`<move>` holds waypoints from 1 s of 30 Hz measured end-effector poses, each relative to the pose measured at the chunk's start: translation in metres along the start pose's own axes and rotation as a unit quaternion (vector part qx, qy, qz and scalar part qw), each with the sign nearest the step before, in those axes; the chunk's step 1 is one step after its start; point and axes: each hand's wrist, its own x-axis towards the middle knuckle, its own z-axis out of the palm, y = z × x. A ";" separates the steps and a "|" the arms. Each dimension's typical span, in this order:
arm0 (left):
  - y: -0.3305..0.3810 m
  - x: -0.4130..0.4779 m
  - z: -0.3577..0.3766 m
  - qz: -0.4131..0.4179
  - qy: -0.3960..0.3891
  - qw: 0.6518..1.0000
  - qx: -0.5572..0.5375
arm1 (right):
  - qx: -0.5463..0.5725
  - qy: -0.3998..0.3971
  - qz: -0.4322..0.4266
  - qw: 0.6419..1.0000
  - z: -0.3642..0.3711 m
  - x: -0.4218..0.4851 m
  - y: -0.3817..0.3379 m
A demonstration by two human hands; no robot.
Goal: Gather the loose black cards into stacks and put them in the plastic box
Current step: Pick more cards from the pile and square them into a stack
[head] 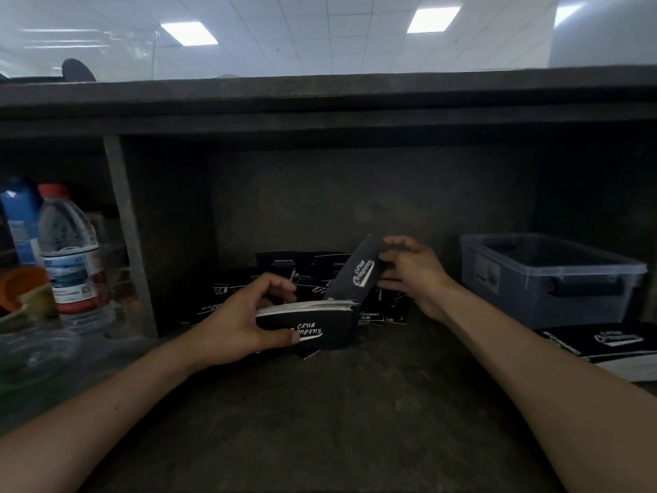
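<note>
My left hand (245,322) grips a thick stack of black cards (320,323) with white "Club Camping" lettering, standing on edge on the dark shelf. My right hand (414,272) pinches a single black card (359,270), tilted, with its lower end at the top of the stack. More loose black cards (284,265) lie scattered behind and around the stack at the back of the shelf. The translucent plastic box (554,275) stands open at the right, and no cards show inside it.
Another pile of black printed cards (604,345) lies in front of the box at the right edge. At the left, past an upright divider (124,236), stand a water bottle (69,250), a blue bottle (19,218) and an orange object (21,286). A shelf board (320,101) runs overhead.
</note>
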 end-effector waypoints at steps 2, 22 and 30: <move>-0.001 0.001 -0.002 -0.011 -0.005 1.000 -0.003 | -0.030 -0.029 0.051 0.998 0.002 0.001 0.005; 0.001 0.000 -0.003 0.026 -0.033 0.999 0.028 | -0.607 -0.107 -0.115 0.779 -0.006 0.022 0.028; 0.001 0.000 -0.002 0.022 -0.044 0.999 0.022 | -0.599 -0.109 -0.093 0.788 -0.005 0.019 0.035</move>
